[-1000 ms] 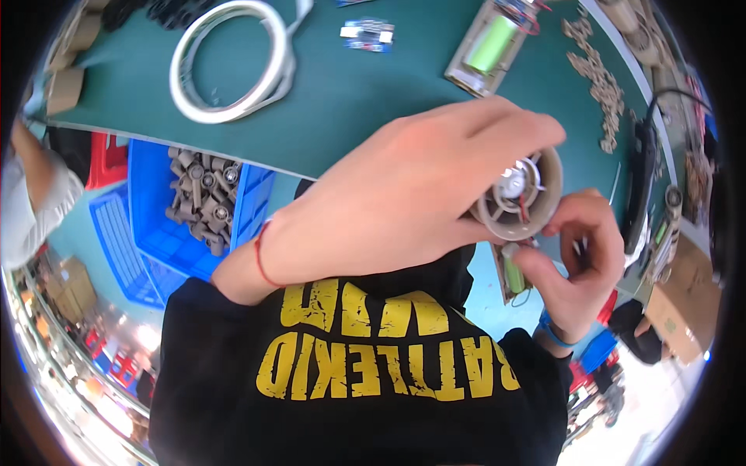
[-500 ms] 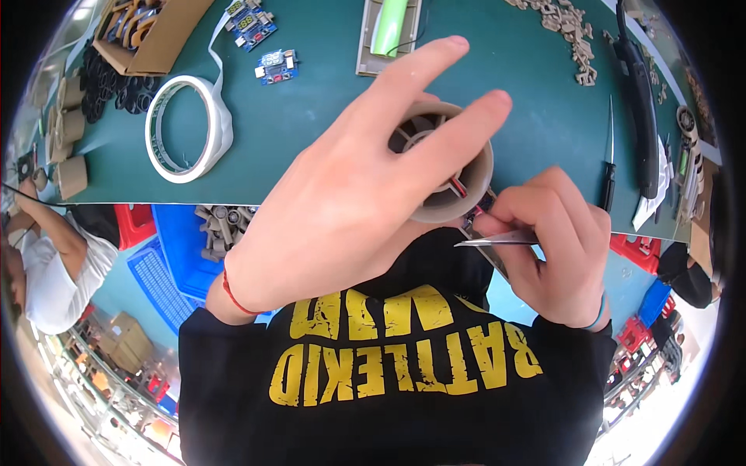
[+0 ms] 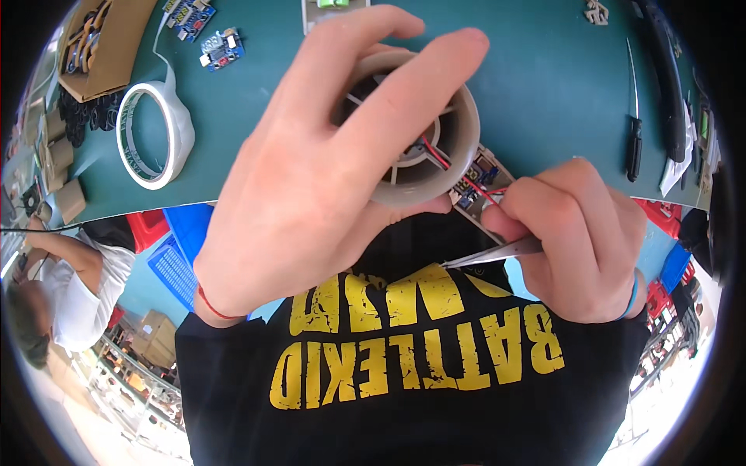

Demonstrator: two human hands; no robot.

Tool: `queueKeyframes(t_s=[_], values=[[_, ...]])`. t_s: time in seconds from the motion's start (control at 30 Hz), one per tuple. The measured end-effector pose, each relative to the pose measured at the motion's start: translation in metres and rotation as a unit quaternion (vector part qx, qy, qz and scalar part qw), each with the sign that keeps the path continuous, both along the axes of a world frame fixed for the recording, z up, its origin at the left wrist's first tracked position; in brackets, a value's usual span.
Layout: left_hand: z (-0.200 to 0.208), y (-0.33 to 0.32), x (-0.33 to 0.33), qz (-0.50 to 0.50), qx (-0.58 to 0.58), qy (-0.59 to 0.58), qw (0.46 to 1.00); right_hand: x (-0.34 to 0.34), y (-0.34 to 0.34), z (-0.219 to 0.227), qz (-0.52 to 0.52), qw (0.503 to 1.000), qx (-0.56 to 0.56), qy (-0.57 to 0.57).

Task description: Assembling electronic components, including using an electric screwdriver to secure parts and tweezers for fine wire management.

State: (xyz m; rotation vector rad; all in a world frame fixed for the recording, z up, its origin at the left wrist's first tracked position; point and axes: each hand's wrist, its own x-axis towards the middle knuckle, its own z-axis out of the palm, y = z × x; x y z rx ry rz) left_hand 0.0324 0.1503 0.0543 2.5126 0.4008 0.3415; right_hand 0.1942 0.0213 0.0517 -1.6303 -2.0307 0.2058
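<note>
The seemingly stiff, light housing (image 3: 465,144) is being sensibly gripped round its wall by the left hand (image 3: 311,167); tweezers (image 3: 495,252) and fragile-looking wires (image 3: 487,196) are being held by the right hand (image 3: 579,233).

The bare left hand (image 3: 299,159) is reaching in from the lower left, back upward, one finger (image 3: 412,95) extending straight, another crooking above it, the thumb curving beneath. The red-banded left wrist (image 3: 216,281) is slanting upward. The bare right hand (image 3: 579,233) is curling its fingers inward, pinching, above the blue-banded right wrist (image 3: 614,301).
</note>
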Motion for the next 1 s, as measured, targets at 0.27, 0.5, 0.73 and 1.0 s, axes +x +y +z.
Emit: queueKeyframes(t_s=[0.27, 0.5, 0.73, 1.0], values=[[-0.009, 0.001, 0.000, -0.040, 0.022, -0.014, 0.999, 0.006, -0.002, -0.007, 0.019, 1.000, 0.005, 0.013], [-0.014, 0.004, 0.001, -0.042, -0.035, -0.069, 0.996, 0.006, -0.002, 0.000, 0.015, 1.000, 0.005, -0.018], [-0.023, 0.011, -0.008, -0.018, -0.110, -0.051, 0.992, 0.010, -0.008, 0.002, -0.021, 0.998, -0.024, 0.045], [-0.026, 0.010, -0.008, -0.020, -0.126, -0.068, 0.989, 0.009, -0.008, 0.001, -0.042, 0.998, -0.011, 0.055]])
